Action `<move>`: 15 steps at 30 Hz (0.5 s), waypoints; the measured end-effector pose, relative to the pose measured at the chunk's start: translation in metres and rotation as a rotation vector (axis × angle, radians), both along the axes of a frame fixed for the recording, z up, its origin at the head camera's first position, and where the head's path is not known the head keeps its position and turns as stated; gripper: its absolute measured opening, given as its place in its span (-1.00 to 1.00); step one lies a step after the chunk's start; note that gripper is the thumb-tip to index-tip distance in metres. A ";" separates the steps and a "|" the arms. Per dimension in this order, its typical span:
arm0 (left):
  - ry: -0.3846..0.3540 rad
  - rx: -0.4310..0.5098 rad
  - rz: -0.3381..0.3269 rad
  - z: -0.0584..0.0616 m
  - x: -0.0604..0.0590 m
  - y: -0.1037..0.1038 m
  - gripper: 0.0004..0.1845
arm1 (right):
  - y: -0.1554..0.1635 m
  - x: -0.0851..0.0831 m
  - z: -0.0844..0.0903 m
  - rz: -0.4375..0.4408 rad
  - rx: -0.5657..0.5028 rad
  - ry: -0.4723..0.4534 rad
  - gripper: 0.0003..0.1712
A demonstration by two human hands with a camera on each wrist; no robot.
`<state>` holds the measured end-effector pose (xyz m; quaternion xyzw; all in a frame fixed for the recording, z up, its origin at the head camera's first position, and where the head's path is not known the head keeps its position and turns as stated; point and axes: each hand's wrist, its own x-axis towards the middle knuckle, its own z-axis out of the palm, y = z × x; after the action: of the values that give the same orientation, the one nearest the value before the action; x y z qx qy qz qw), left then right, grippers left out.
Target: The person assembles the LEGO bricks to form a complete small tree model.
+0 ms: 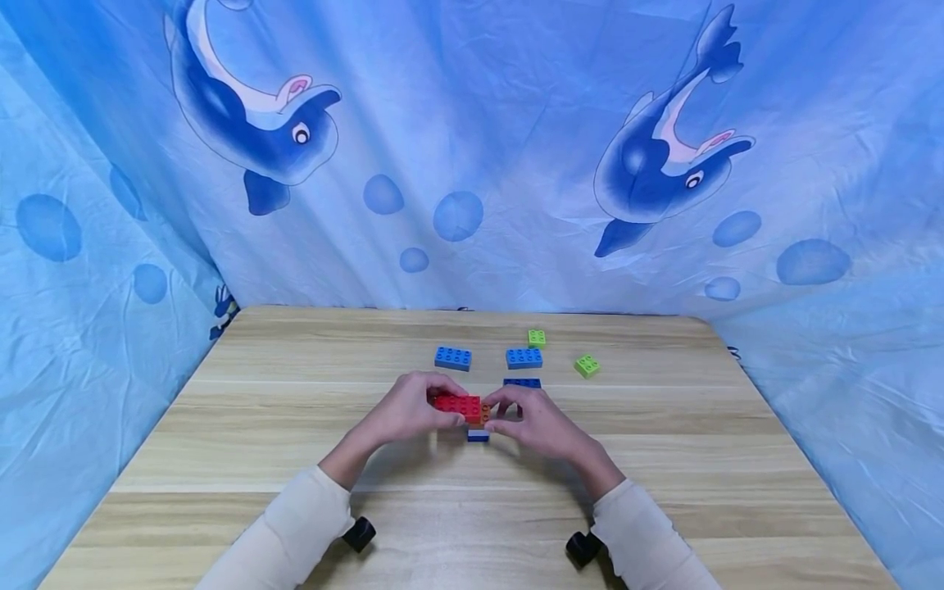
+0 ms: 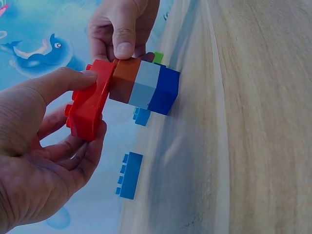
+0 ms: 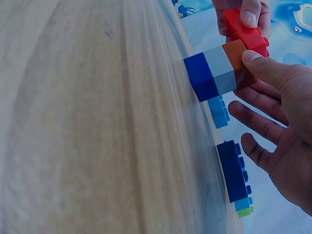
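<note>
Left hand (image 1: 413,406): narrow grip on red plastic 2x4 stud brick (image 1: 459,406), thumb on near side, fingers curled round the back. Right hand (image 1: 542,422): pinching orange plastic brick (image 2: 124,82), top layer of a small upright stack; pale blue brick (image 2: 145,84) under it, dark blue brick (image 2: 165,91) at the base, down by the table. Red sits at the orange top, overhanging to the left, looks slightly tilted; can't tell if it's fully seated.

Room: wood-grain tabletop (image 1: 295,426) runs well out to both side edges. Far side is tighter: long dark blue brick (image 3: 231,170) just beyond the right hand, then two mid-blue 2x4 bricks (image 1: 453,358) (image 1: 524,358) and two lime green 2x2 bricks (image 1: 537,338) (image 1: 587,365) toward the far edge.

Views: head hides most of the stack under red; both wrist views show all three layers. Right wrist alone shows right ring and little fingers held off the stack. Only head gives both limes in full.
</note>
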<state>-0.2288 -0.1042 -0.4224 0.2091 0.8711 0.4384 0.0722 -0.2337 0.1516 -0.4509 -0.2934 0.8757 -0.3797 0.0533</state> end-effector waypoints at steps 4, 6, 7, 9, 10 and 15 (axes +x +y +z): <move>-0.014 0.011 -0.001 0.000 -0.001 0.001 -0.76 | 0.000 0.000 0.000 -0.012 -0.001 -0.004 -0.66; -0.017 0.013 -0.001 0.000 -0.001 0.001 -0.76 | 0.001 0.000 0.000 -0.019 0.000 -0.009 -0.66; -0.017 0.012 0.000 0.000 -0.001 0.001 -0.76 | 0.001 0.000 0.001 -0.020 0.000 -0.011 -0.66; -0.018 0.008 0.003 0.000 -0.001 0.001 -0.76 | 0.001 0.000 0.001 -0.020 0.000 -0.017 -0.66; -0.017 0.006 0.001 0.000 -0.001 0.001 -0.76 | 0.001 0.000 0.001 -0.019 0.001 -0.018 -0.65; -0.017 0.000 0.002 -0.001 -0.001 0.000 -0.75 | -0.001 0.000 0.000 0.002 0.002 -0.011 -0.65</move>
<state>-0.2295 -0.1039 -0.4235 0.2043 0.8708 0.4402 0.0792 -0.2336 0.1510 -0.4510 -0.2922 0.8755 -0.3803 0.0591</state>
